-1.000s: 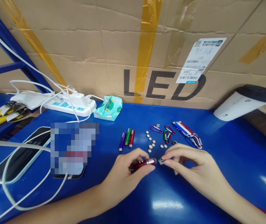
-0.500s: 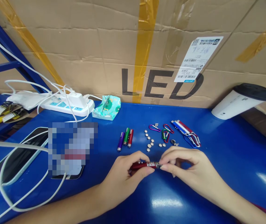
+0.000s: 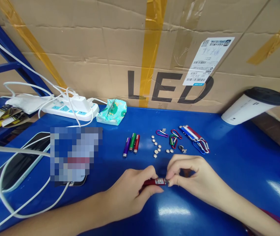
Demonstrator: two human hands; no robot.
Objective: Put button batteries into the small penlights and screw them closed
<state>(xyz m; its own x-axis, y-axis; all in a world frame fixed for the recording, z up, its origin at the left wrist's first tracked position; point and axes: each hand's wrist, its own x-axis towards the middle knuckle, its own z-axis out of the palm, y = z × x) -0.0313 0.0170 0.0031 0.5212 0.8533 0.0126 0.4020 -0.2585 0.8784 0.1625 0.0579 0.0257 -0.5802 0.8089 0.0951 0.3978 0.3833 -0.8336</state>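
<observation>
Both hands grip one small red flashlight low over the blue table: the left hand is closed around the red barrel, and the right hand pinches the silver end cap between thumb and fingertips, seated against the barrel's threaded end.

Surface: glossy blue metal with bright reflections. A large cardboard box printed "LED", crossed by yellow tape and bearing a white shipping label, closes off the rear edge.

Parts laid out beyond the hands:
- three flashlight barrels — purple, green, red — side by side;
- loose button cells scattered just right of them;
- coloured carabiner clips;
- a bundle of finished flashlights with clips attached, farther right.

A white cup with a dark lid lies tilted at the right rear; its contents cannot be seen. At the left rear are a white power strip with a charger and a tissue pack. A phone and white cables occupy the left side, well clear of the hands.
</observation>
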